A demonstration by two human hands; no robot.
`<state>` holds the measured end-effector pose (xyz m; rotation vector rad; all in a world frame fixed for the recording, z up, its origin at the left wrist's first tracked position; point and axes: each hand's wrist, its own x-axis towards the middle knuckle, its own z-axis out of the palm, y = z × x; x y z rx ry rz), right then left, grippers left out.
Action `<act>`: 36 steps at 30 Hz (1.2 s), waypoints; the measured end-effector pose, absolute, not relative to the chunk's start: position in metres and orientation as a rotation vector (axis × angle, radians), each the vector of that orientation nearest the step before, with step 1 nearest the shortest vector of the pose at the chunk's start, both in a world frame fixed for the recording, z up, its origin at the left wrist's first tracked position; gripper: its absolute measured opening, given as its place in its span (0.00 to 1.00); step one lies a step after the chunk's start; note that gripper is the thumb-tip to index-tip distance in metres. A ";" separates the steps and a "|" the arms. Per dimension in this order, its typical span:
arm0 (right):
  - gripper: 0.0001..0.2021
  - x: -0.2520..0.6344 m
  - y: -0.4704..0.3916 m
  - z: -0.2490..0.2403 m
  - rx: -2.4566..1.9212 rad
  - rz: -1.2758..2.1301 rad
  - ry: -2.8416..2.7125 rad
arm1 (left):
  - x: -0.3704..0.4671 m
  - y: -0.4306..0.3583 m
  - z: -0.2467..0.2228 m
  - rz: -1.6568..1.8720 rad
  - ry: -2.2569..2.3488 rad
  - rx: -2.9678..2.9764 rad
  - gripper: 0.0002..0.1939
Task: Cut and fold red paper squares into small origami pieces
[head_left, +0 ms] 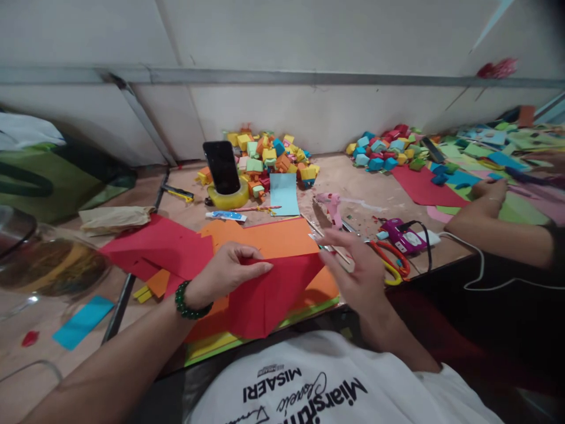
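Observation:
My left hand (232, 271), wearing a dark green bead bracelet, pinches the upper edge of a folded red paper sheet (269, 300). The red sheet hangs at the table's front edge, over orange paper (282, 237) and a stack of coloured sheets. My right hand (359, 274) is slightly blurred at the sheet's right corner. Its thumb and forefinger are apart, and I cannot tell whether they touch the paper. A thin pale strip lies partly behind those fingers. More red paper (163, 247) lies left of my left hand.
Behind stand a phone (222, 168) in a tape roll (229, 197), piles of folded paper cubes (260, 156), and a pink glue gun (333, 209). Scissors (392, 259) and a purple power strip (402, 237) lie right. Another person's hand (489, 194) works among papers. A glass jar (48, 259) stands left.

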<state>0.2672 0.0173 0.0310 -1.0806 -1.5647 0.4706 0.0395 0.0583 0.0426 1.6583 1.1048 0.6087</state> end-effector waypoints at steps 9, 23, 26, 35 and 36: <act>0.14 0.243 0.030 0.019 -1.119 0.804 -1.874 | 0.043 0.057 0.037 0.536 1.074 1.691 0.17; 0.13 0.237 0.037 0.006 -1.274 0.817 -1.695 | 0.036 0.065 0.022 0.706 1.233 1.971 0.15; 0.14 0.235 0.047 0.000 -1.448 0.676 -1.762 | 0.040 0.057 0.015 0.790 1.333 2.442 0.15; 0.14 0.230 0.060 -0.011 -1.804 0.563 -1.983 | 0.059 0.042 -0.003 0.071 1.028 2.849 0.16; 0.14 0.230 0.059 -0.012 -1.806 0.552 -1.991 | 0.060 0.042 -0.002 0.028 1.042 2.850 0.16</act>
